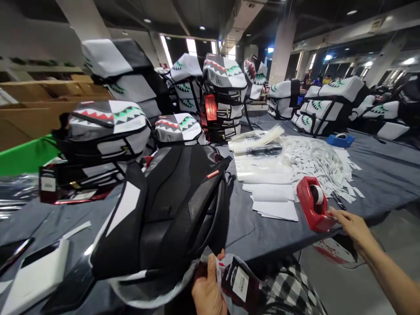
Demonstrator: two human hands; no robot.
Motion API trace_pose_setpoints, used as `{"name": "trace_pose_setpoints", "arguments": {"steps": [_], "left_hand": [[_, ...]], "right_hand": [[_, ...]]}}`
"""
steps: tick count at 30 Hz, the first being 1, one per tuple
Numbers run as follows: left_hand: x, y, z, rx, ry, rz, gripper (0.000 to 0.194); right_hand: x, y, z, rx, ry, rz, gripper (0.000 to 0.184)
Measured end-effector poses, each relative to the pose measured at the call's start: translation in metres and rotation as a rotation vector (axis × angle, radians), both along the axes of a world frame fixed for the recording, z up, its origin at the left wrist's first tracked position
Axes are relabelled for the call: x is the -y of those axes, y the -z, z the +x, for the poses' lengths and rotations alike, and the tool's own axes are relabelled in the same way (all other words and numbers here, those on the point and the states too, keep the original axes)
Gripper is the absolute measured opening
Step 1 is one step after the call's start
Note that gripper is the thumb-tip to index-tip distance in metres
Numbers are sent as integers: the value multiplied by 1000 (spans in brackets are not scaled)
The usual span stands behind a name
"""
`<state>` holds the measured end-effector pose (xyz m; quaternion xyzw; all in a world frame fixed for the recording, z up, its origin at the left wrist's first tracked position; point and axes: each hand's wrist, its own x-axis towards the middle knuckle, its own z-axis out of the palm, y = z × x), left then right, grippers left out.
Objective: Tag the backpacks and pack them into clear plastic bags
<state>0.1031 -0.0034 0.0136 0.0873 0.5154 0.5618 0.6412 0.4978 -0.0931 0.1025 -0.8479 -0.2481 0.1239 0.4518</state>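
A black backpack (170, 205) lies on the table in front of me, its padded back and straps facing up. Clear plastic bag (154, 299) film runs along its near edge. My left hand (208, 286) is closed on the gathered edge of that bag, thumb on top. Beside the thumb hangs a dark hang tag (241, 282) with a white barcode label. Over at the right, my right hand (352, 225) pinches at the cutting end of a red tape dispenser (313, 210); the tape between the fingertips is barely visible. A roll of tape (316, 194) sits inside the dispenser.
Stacked patterned backpacks (108, 127) line the table's far side. Flat plastic bags (262, 162), white paper sheets (274, 203) and a heap of white slips (318, 162) lie mid-table. Behind them is a blue tape dispenser (341, 140). A white box (39, 273) lies at near left.
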Motion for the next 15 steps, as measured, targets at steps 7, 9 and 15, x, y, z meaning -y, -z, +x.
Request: {"name": "trace_pose_setpoints", "arguments": {"steps": [7, 9, 15], "left_hand": [[0, 2, 2, 21, -12, -2, 65], [1, 2, 3, 38, -17, -15, 66], [0, 2, 6, -11, -25, -2, 62]], "right_hand": [[3, -5, -23, 221, 65, 43, 50], [18, -4, -31, 283, 69, 40, 48], [21, 28, -89, -402, 45, 381, 60]]}}
